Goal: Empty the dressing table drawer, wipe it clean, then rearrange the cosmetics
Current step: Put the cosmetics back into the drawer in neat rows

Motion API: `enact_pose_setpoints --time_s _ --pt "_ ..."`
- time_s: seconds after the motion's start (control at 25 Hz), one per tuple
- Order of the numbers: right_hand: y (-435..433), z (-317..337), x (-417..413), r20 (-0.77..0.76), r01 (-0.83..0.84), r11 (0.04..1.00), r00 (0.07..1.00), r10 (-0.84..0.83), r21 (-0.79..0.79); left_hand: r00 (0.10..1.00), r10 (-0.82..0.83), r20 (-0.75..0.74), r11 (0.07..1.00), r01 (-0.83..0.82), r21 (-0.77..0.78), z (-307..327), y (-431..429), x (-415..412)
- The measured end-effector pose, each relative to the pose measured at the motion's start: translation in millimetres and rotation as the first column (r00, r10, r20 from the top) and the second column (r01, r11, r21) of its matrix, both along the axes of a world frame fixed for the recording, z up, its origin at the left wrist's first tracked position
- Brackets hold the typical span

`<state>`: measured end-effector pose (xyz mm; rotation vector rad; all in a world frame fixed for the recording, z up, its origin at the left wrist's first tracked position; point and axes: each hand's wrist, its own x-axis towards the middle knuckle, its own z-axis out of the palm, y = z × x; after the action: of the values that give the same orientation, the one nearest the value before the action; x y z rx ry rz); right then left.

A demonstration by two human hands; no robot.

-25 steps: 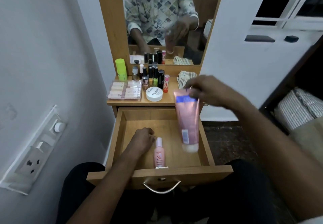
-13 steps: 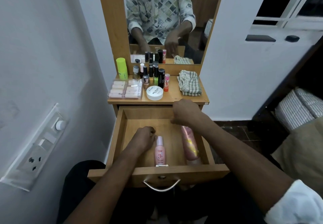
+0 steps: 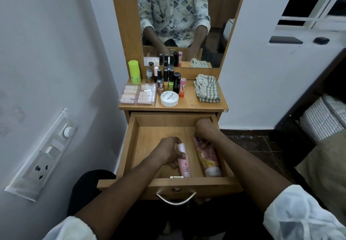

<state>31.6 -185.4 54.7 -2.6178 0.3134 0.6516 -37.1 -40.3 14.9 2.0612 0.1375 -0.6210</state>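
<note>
Head view: looks like rearrange step, cloth point(image 3: 206, 88) parked on top at 1 o'clock. Drawer point(image 3: 159, 129) open. Left hand point(image 3: 167, 152) fingers wrapped round pink bottle point(image 3: 185, 166), drawer 6 o'clock. Right hand point(image 3: 205, 129) curled over far end of pink tube point(image 3: 207, 160), drawer 4 o'clock; pinching or just touching, can't tell. Next: let go, fetch nail polishes point(image 3: 164, 78) from 12 o'clock.

The drawer point(image 3: 127, 146) stands pulled out below the tabletop point(image 3: 189, 103), with two things in its front right part: the bottle point(image 3: 184, 166), and the tube point(image 3: 206, 159) just beside it along the right wall. The left hand point(image 3: 166, 151) holds the bottle and the right hand point(image 3: 205, 129) holds the tube's far end. Up top, the organiser box point(image 3: 138, 95) is at the left, the round tin point(image 3: 169, 98) is right of it, the nail polish bottles point(image 3: 164, 78) are behind, the cloth point(image 3: 206, 88) is far right, and the mirror point(image 3: 179, 15) is at the back.
</note>
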Motion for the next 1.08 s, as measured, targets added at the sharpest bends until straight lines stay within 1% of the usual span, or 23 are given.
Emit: enact_pose_setpoints --time_s 0.08,0.16,0.32,0.4,0.52,0.64,0.76,0.88,0.96,1.04,1.08 --pt "3 3 -5 -0.001 -0.053 0.997 0.999 0.053 -0.052 0.999 -0.036 -0.007 0.998 0.036 -0.044 -1 -3 -1" --pt "2 3 -13 -0.013 -0.155 0.978 0.988 0.154 -0.142 0.994 -0.105 -0.005 0.993 0.105 -0.062 -3 -6 -3" --pt "-4 -3 -33 -0.093 -0.305 0.911 0.952 0.290 -0.279 0.972 -0.225 0.066 0.974 0.222 0.055 -6 -12 0" --pt "-2 -6 -35 -0.073 -0.349 0.882 0.936 0.344 -0.318 0.963 -0.261 0.072 0.964 0.255 0.082 -7 -12 1" --pt "-4 2 -33 -0.024 -0.366 0.883 0.926 0.376 -0.293 0.956 -0.283 0.076 0.955 0.274 0.113 -8 -11 1" --pt "-5 2 -32 0.021 -0.296 0.921 0.950 0.311 -0.255 0.949 -0.285 0.133 0.950 0.260 0.174 -7 -10 1" --pt "1 -8 -39 0.022 -0.317 0.920 0.943 0.331 -0.231 0.937 -0.307 0.164 0.944 0.278 0.176 -8 -9 0" --pt "-1 -19 -46 0.024 -0.236 0.960 0.970 0.242 -0.151 0.911 -0.375 0.173 0.911 0.327 0.253 -10 -8 -2" --pt "-4 -25 -48 0.051 -0.182 0.973 0.980 0.191 -0.143 0.917 -0.352 0.190 0.916 0.295 0.272 -10 -7 -1" --pt "-4 -24 -45 0.097 -0.194 0.963 0.972 0.215 -0.189 0.919 -0.311 0.243 0.927 0.237 0.291 -8 -5 1" --pt "-4 -19 -43 0.156 -0.212 0.956 0.957 0.246 -0.203 0.917 -0.284 0.280 0.931 0.194 0.311 -6 -3 4"
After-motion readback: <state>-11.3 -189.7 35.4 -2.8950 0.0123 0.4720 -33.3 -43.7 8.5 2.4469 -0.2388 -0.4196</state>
